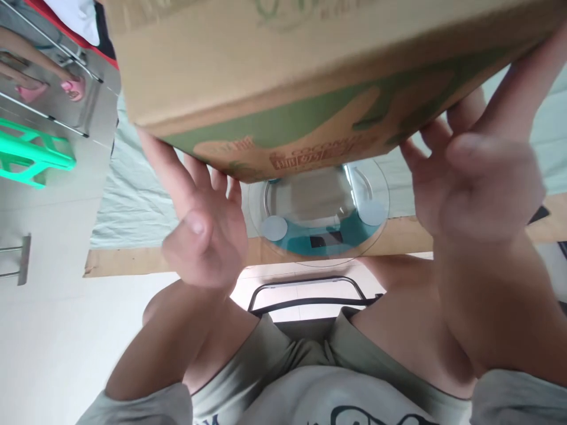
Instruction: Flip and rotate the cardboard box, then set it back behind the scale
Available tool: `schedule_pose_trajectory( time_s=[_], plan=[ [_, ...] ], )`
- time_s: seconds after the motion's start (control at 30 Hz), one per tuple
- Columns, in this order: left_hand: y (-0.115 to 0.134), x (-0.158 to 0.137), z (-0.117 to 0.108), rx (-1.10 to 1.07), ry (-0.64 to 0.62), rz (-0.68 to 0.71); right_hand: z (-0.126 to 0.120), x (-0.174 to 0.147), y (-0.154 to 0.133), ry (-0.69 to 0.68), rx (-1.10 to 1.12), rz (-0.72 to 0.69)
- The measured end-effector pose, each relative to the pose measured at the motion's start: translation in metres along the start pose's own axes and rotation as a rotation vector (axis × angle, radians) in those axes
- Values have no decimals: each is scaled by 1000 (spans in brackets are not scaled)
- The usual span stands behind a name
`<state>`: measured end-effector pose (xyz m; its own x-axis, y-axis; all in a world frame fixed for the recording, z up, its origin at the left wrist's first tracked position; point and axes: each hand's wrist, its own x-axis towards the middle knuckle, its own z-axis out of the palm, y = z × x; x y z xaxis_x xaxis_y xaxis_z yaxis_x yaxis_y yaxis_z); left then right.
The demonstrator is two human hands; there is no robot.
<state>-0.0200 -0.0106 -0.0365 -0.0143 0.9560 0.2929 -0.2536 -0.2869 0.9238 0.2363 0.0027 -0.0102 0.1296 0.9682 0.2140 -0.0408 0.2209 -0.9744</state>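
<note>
A large brown cardboard box with green and red print fills the top of the head view, tilted and raised above the table. My left hand supports its lower left edge, fingers reaching underneath and thumb away from the cardboard. On the other side my right hand holds the lower right edge in the same way, a little blurred. Below the box, a round glass scale with a teal band and a small dark display lies at the table's near edge. Its far part is hidden by the box.
A pale green cloth covers the table, with a brown strip along its near edge. To the left are a green plastic stool, a metal frame and another person's feet in pink slippers. A dark chair frame shows between my legs.
</note>
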Motion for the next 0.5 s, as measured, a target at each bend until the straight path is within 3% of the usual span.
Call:
schedule_pose_trajectory(
  time_s=[0.13, 0.33, 0.5],
  plan=[
    [-2, -34, -1, 27, 41, -80, -4, -40, 4, 0, 1, -10],
    [-44, -84, -20, 7, 18, 19, -24, -78, 9, 68, -70, 57],
    [-30, -94, -21, 10, 51, -144, -42, -81, 38, -86, -47, 1]
  ],
)
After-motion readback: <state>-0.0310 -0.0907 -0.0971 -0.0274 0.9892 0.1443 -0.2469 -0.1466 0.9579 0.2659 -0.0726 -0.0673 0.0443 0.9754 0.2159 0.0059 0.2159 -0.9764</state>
